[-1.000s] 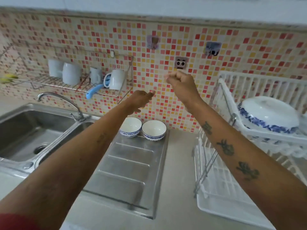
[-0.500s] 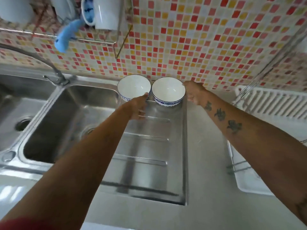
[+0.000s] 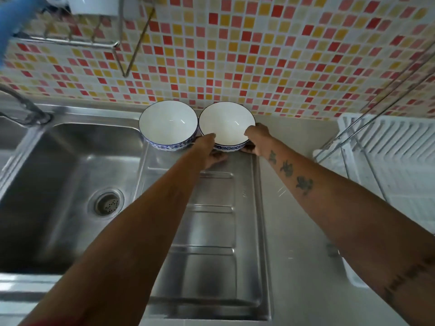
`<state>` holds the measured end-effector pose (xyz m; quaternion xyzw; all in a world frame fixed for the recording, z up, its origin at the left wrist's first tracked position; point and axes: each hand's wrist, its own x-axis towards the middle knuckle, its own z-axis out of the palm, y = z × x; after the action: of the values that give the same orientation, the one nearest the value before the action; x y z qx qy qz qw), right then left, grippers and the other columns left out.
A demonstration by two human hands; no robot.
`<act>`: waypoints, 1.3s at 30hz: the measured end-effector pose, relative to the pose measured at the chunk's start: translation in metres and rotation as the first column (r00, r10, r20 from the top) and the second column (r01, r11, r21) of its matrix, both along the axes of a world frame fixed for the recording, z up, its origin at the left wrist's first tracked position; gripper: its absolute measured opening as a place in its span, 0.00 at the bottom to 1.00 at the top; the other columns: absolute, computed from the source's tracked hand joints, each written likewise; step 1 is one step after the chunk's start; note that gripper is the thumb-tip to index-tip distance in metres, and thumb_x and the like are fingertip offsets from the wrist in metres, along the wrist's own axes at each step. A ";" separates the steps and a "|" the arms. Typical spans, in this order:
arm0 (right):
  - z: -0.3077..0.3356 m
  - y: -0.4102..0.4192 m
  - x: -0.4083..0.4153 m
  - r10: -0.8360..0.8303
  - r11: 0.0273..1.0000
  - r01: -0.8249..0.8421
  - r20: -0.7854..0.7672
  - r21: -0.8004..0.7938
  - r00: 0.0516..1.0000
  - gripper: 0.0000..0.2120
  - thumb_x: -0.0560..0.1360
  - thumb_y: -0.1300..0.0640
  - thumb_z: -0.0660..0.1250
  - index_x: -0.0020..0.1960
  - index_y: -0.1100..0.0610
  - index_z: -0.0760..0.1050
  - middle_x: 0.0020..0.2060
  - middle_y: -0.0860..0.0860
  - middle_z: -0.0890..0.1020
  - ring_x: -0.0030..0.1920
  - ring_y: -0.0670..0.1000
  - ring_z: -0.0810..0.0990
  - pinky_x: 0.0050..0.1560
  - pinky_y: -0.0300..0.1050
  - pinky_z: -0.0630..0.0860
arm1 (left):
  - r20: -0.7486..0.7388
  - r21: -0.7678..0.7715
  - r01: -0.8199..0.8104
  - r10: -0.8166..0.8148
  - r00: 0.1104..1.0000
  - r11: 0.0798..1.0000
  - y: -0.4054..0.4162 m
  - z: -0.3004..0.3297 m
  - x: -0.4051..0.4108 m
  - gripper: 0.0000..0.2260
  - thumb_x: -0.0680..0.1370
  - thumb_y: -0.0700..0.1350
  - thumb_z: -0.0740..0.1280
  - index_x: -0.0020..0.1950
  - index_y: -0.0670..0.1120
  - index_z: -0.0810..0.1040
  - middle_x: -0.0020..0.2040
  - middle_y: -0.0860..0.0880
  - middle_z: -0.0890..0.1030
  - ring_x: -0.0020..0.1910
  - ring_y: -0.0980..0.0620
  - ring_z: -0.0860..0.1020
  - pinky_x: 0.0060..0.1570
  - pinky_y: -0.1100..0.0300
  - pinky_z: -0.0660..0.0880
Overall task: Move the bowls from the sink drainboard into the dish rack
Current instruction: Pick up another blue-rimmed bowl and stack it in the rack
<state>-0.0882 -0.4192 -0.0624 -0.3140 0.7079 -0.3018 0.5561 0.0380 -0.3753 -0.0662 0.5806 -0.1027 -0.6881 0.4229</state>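
Observation:
Two white bowls with blue patterned bands stand side by side at the far end of the steel drainboard (image 3: 207,227), against the tiled wall. The left bowl (image 3: 167,123) is untouched. My left hand (image 3: 209,149) and my right hand (image 3: 257,140) grip the right bowl (image 3: 227,124) on its two sides, thumbs at the rim and fingers under its base. The bowl still rests on the drainboard. The white plastic dish rack (image 3: 395,156) stands at the right edge, only partly in view.
A deep steel sink basin (image 3: 70,180) with a drain lies left of the drainboard, its tap (image 3: 26,107) at the far left. A wire wall shelf (image 3: 77,42) with a mug hangs above. Grey counter (image 3: 294,243) separates drainboard and rack.
Both hands came down from in front of the wall to the drainboard and closed on the right bowl. The view tilted down and moved closer to the bowls.

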 end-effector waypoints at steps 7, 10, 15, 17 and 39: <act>-0.008 -0.005 0.001 0.002 0.998 -0.003 -0.024 -0.062 1.000 0.22 0.76 0.65 0.53 0.68 0.54 0.68 0.64 0.56 0.75 0.57 0.57 0.76 0.33 0.47 0.77 | 0.027 -0.040 -0.060 0.061 0.998 0.997 -0.004 -0.001 -0.006 0.24 0.81 0.32 0.53 0.76 0.46 0.60 0.74 0.41 0.65 0.71 0.37 0.67 0.63 0.38 0.73; -0.006 0.001 0.001 -0.027 0.998 0.026 -0.008 -0.062 1.000 0.21 0.77 0.65 0.53 0.68 0.55 0.69 0.64 0.56 0.75 0.58 0.58 0.76 0.37 0.49 0.77 | 0.034 -0.033 -0.055 0.056 0.998 0.998 0.000 0.002 -0.008 0.24 0.80 0.31 0.53 0.75 0.46 0.61 0.74 0.41 0.65 0.71 0.37 0.67 0.62 0.38 0.73; 0.015 0.022 -0.004 -0.127 0.990 0.127 0.008 -0.069 0.992 0.21 0.76 0.64 0.52 0.67 0.56 0.69 0.64 0.57 0.75 0.53 0.58 0.75 0.30 0.43 0.71 | 0.015 -0.097 -0.025 0.027 1.000 0.995 0.019 0.018 -0.017 0.26 0.78 0.28 0.51 0.75 0.44 0.61 0.73 0.39 0.67 0.69 0.36 0.69 0.61 0.37 0.73; 0.032 0.031 -0.008 -0.126 0.987 0.128 0.026 -0.099 0.992 0.21 0.76 0.64 0.52 0.68 0.55 0.68 0.63 0.56 0.75 0.52 0.57 0.75 0.29 0.42 0.70 | -0.008 -0.159 -0.027 0.026 1.000 0.987 0.029 0.031 -0.024 0.26 0.78 0.28 0.50 0.74 0.43 0.62 0.71 0.38 0.69 0.64 0.36 0.72 0.59 0.39 0.74; 0.323 0.250 -0.128 0.151 0.492 -0.226 -0.174 -0.841 0.973 0.23 0.75 0.67 0.53 0.67 0.53 0.65 0.65 0.55 0.70 0.63 0.55 0.71 0.63 0.55 0.72 | -0.283 -0.719 0.105 -0.428 0.858 0.687 0.236 0.306 -0.093 0.24 0.76 0.65 0.60 0.64 0.53 0.80 0.65 0.43 0.80 0.60 0.37 0.80 0.50 0.35 0.77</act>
<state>-0.2158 -0.1687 0.2605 -0.6333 0.4494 -0.5359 0.3312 -0.0545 -0.1396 0.2398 0.1957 -0.3373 -0.7670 0.5096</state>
